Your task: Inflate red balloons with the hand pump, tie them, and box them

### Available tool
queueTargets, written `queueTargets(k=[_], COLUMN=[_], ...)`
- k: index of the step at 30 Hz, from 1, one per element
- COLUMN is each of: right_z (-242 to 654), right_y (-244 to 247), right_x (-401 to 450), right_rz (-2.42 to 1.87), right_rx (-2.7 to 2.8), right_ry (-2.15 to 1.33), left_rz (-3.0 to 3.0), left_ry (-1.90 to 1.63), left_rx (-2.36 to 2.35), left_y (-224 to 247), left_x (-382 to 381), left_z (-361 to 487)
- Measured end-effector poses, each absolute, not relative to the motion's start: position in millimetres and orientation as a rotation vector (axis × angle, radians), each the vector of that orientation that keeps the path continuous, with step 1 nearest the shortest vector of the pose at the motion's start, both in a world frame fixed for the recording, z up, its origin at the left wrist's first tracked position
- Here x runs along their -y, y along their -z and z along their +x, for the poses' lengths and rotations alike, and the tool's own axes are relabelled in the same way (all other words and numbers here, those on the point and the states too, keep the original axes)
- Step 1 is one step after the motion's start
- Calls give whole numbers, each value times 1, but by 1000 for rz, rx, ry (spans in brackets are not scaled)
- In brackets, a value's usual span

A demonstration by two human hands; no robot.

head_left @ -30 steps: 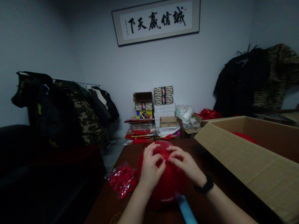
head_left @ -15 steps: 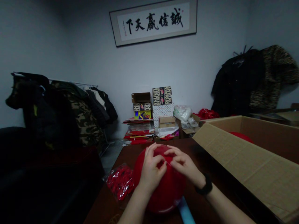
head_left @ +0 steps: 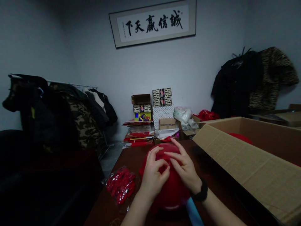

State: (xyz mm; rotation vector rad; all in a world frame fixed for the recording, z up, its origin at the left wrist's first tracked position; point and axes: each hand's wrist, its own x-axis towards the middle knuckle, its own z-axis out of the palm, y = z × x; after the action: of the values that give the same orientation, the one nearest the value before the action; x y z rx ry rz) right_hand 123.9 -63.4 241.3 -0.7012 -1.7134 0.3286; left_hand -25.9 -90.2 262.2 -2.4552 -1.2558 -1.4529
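A round, shiny red object like a balloon or ball rests over the dark wooden table, under both hands. My left hand lies on its upper left, thumb and index finger pinched together; what they hold, if anything, is too small to make out. On the upper right of the red object, my right hand has its fingers spread apart, with a black band at the wrist. A clear bag of red pieces lies left of my left hand. Below the red object a light blue strip sticks out.
A large open cardboard box stands to the right with something red inside. Beyond the table are stacked boxes, red packs and plastic bags. Coats hang on a rack at the left and on the right wall.
The fingers of my right hand have lifted and spread, away from the pinch of my left hand. The red object has shifted slightly to the right.
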Motion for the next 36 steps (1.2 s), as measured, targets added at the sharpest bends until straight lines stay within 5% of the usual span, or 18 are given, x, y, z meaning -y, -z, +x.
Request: queueTargets(k=[6, 13, 20, 36], right_z=[118, 130, 123, 106], right_y=[-235, -239, -248, -242], right_x=[59, 57, 65, 56], right_rz=[-844, -752, -972, -815], right_rx=[1656, 1800, 2008, 2065], right_ry=[-109, -500, -46, 184], left_rz=[-2477, -2525, -2584, -2313], left_ry=[1474, 1469, 1289, 896], left_rx=[1260, 1276, 1212, 1190], left_y=[-265, -271, -280, -290], left_x=[94, 86, 80, 99], left_z=[-25, -38, -43, -54])
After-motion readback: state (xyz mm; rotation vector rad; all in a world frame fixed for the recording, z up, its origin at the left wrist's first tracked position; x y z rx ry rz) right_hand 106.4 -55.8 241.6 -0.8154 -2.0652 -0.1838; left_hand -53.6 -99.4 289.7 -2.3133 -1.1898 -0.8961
